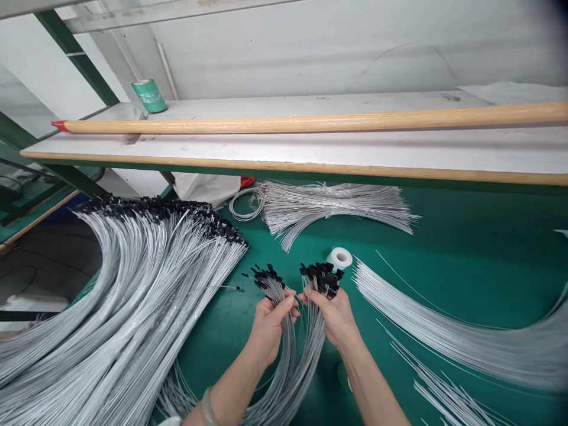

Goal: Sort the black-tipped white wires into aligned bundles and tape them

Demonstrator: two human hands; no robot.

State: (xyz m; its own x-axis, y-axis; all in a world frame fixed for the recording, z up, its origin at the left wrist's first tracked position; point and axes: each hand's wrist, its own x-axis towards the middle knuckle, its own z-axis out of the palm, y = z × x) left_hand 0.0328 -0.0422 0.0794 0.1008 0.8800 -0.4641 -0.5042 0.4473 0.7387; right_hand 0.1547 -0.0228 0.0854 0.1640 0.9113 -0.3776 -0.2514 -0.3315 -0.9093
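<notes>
My left hand point(269, 325) is closed round a bundle of thin grey cables point(288, 355) just below their small black connectors point(267, 276). Close on its right, my right hand point(335, 313) grips a second grey cable bundle point(313, 349), whose black connectors point(323, 277) cluster above the fingers. The fingertips of both hands are near each other, with a few loose cables between them. Both bundles curve down and to the left, toward the bottom edge. Behind the right bundle's connectors sits a white tape roll point(340, 257).
A large pile of grey cables point(133, 296) with black ends covers the left side. Bare cables point(444, 319) spread at the right, and a tied bundle point(337, 204) lies behind. Above the green table point(465, 236), a shelf point(310, 157) holds a wooden pole point(284, 125) and a green can point(149, 96).
</notes>
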